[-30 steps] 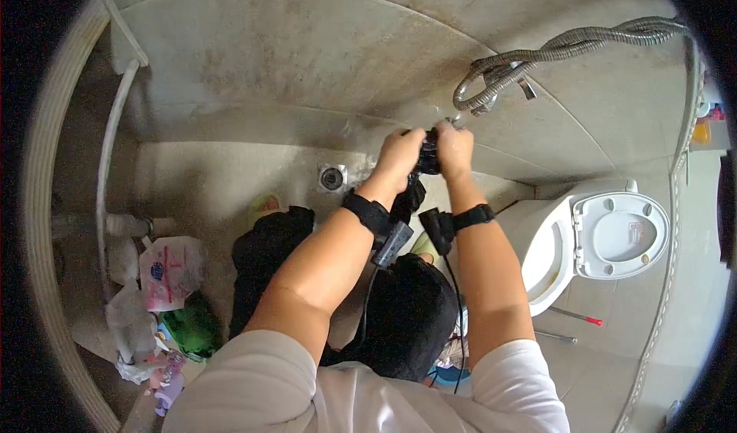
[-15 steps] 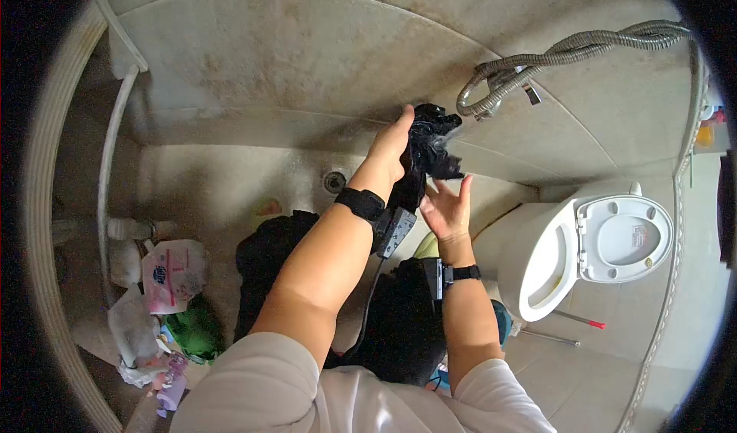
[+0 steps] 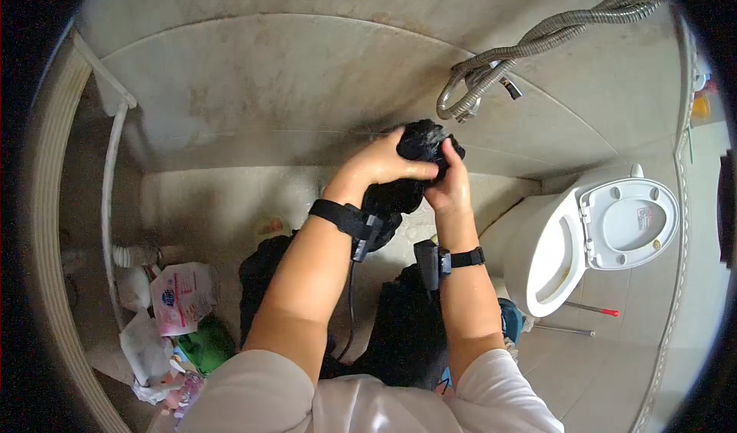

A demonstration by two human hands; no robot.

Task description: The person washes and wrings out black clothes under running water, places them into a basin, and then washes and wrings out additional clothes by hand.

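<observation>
Wet black cloth [image 3: 421,136] is gripped between the left hand [image 3: 384,160] and the right hand [image 3: 451,186]. The left wrist device [image 3: 365,241] could be soaked by dripping folds hanging beside it.

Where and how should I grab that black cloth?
Probably by the lower folds of the black cloth, coming from the wearer's body side: they spill out loosely there, while the upper bunch sits between the left hand and right hand.
</observation>
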